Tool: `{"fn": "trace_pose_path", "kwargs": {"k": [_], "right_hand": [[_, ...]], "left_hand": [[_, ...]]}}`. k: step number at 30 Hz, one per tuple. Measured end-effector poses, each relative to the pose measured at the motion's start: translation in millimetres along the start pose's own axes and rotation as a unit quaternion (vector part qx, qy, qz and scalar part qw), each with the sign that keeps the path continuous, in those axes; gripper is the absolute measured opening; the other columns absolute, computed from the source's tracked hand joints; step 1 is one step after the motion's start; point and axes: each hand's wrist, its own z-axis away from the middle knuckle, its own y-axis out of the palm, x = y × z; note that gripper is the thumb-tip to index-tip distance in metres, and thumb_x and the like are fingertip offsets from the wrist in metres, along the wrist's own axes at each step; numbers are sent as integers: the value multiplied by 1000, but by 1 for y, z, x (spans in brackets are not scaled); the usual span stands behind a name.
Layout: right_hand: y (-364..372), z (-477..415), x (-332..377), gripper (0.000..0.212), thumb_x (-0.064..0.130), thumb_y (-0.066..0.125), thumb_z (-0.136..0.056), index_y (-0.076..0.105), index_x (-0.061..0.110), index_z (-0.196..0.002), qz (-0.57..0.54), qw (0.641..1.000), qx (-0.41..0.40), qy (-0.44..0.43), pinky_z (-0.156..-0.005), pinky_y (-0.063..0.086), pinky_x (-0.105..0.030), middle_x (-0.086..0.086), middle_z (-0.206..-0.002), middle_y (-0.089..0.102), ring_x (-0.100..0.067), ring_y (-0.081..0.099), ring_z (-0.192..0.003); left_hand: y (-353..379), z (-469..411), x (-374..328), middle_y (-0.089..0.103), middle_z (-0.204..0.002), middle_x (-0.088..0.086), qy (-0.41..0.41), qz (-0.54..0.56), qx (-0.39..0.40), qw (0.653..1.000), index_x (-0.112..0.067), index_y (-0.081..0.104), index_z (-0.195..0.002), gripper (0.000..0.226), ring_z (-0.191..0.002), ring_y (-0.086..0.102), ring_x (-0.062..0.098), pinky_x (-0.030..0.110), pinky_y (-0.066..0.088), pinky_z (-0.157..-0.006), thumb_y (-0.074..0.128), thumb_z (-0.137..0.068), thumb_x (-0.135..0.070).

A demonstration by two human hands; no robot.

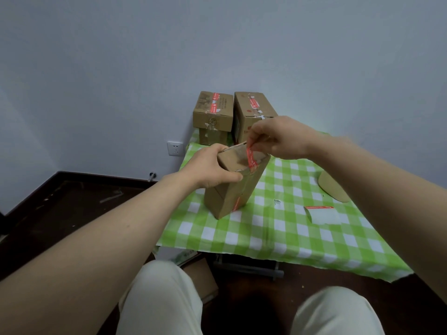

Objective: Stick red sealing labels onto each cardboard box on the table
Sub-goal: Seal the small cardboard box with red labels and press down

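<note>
Altogether three cardboard boxes: left hand (212,169) grips nearest box (235,184) (upright), right hand (278,139) pinches red label (251,158).

Both your forearms are bare from the elbow down, with no sleeves, watch, bracelets or rings showing. Your left hand (212,169) and right hand (278,139) wear no gloves; the nails look short and plain. Below the hands, nearest you, your two knees are covered by loose cream-white trousers (159,298) of smooth, unpatterned cloth.

Green-check table (278,228) w/ boxes (232,187), label sheet (323,213), cardboard piece (332,188).
</note>
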Motion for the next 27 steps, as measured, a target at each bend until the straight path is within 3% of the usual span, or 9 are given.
{"fn": "trace_pose_path", "kwargs": {"k": [2, 7, 18, 27], "right_hand": [[-1, 3, -1, 16, 12, 60, -88, 67, 13, -102, 2, 1000, -9, -10, -86, 48, -35, -1, -103, 66, -18, 61, -95], [6, 11, -8, 14, 11, 62, -87, 68, 12, -99, 1, 998, -51, -38, -85, 49, -38, 4, -94, 59, -21, 63, -92], [24, 19, -24, 13, 14, 65, -85, 72, 13, -95, -5, 988, -139, -72, -74, 51, -44, -4, -97, 67, -25, 63, -88], [33, 29, -30, 11, 14, 64, -84, 72, 11, -91, 3, 977, -191, -96, -66, 51, -33, -4, -93, 68, -25, 65, -79]], "left_hand": [[-1, -1, 0, 63, -101, -4, -5, 5, -2, 1000, -24, 56, -114, 71, -92, 61, 16, 39, 54, -83, 79, -50, -43], [-5, -7, 5, 60, -105, -3, -15, 10, -6, 1000, -23, 54, -119, 63, -97, 60, 17, 38, 53, -86, 82, -63, -35], [-9, -11, 4, 59, -107, -3, -18, 1, -9, 1000, -22, 54, -121, 62, -100, 57, 16, 35, 51, -89, 81, -66, -35], [-10, -11, 5, 59, -109, -1, -23, 4, -10, 1000, -20, 53, -123, 63, -102, 57, 18, 38, 51, -92, 81, -67, -33]]}}
